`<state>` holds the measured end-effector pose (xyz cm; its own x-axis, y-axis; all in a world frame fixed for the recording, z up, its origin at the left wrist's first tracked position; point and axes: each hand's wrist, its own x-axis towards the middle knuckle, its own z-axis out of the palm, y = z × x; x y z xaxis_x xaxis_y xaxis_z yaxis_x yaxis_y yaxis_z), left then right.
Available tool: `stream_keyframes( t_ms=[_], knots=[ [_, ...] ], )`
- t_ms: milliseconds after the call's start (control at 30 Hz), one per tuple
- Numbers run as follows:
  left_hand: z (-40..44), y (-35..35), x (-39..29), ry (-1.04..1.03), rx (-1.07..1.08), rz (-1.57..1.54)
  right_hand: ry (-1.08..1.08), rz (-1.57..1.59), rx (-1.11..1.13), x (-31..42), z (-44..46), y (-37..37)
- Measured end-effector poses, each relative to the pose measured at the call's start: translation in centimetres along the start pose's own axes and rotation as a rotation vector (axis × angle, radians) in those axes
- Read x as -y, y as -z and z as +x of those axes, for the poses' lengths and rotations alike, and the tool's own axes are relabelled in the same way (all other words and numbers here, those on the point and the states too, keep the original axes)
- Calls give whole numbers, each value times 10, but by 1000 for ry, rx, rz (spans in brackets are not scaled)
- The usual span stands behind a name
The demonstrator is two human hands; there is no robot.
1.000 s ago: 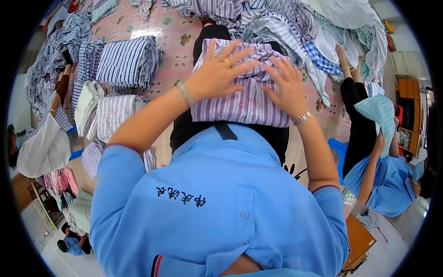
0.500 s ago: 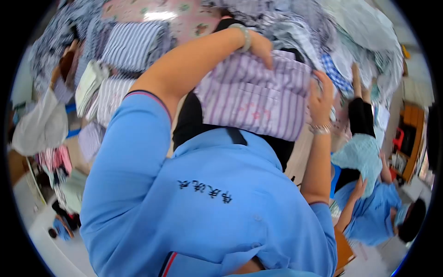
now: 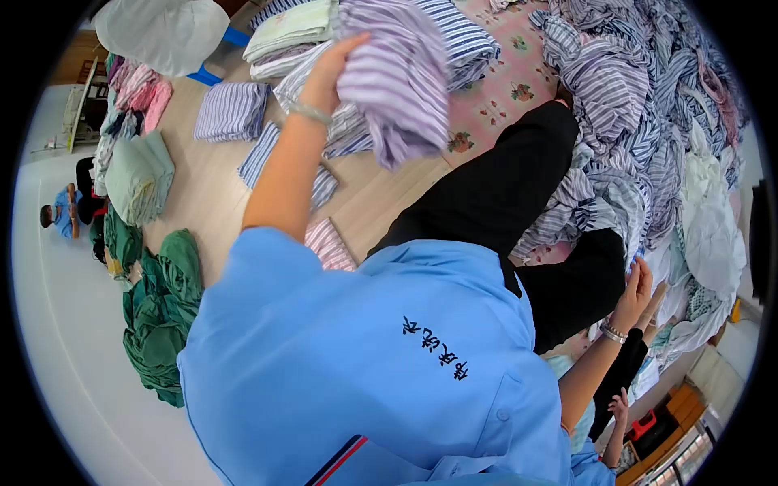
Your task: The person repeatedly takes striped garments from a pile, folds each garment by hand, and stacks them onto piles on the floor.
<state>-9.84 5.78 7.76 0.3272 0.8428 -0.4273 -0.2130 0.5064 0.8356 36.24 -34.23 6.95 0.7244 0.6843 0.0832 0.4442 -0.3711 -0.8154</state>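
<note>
My left hand [image 3: 326, 74] grips the edge of a folded purple-and-white striped garment [image 3: 397, 81], raised over the stacks at the top; it is blurred and its lower end hangs loose. Partly beneath it lies a folded grey-striped stack [image 3: 350, 139]. A blue-and-white striped stack [image 3: 462, 36] is to its right, and pale green folded cloth [image 3: 293, 31] to its left. My right hand [image 3: 632, 298] is beside my black-trousered knee, near the heap of loose striped clothes [image 3: 608, 89]. Its fingers are loosely stretched with nothing visible in them.
A folded purple-striped bundle [image 3: 231, 112], a pink-striped piece [image 3: 328, 245] and green cloth [image 3: 166, 316] lie at left. A white bag [image 3: 166, 32] stands on a blue stool [image 3: 207, 75]. A co-worker's hand [image 3: 620, 405] shows at lower right.
The folded striped garment has gone from my lap to the upper left in my left hand. My right hand has come off it. My body and view have turned left.
</note>
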Motion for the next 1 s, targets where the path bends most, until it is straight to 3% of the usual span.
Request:
stream_keyframes(
  t_ms=[67,133,267,367,500,567,633,733,767,800,833,933,1000],
  knots=[
    [23,23,-9,-14,-13,-89,98,-25,48,13,8,-9],
    [43,36,-17,-195,-147,-107,282,-43,104,26,13,-20],
    [40,71,-32,-291,-106,-294,201,-71,135,38,7,-31],
    [46,121,3,-330,-190,-315,114,-63,179,27,-2,-35],
    [76,234,135,-256,-654,110,-27,-33,257,21,-16,-42],
    [66,235,157,-57,-849,79,16,-118,317,23,-19,-42],
    [76,257,180,-234,-777,97,88,-219,353,30,-18,-39],
    [93,303,199,-263,-699,315,51,-172,313,15,-9,-37],
    [118,353,221,-201,-790,539,-3,-175,311,5,-3,-36],
    [93,292,200,-384,-1010,701,-19,-162,313,-8,3,-37],
    [74,260,174,-276,-1069,849,-33,-143,321,-21,8,-40],
    [48,184,137,-361,-1064,1006,-217,-40,329,-41,21,-54],
    [49,133,115,-607,-940,1193,-334,48,330,-48,33,-68]
  ],
)
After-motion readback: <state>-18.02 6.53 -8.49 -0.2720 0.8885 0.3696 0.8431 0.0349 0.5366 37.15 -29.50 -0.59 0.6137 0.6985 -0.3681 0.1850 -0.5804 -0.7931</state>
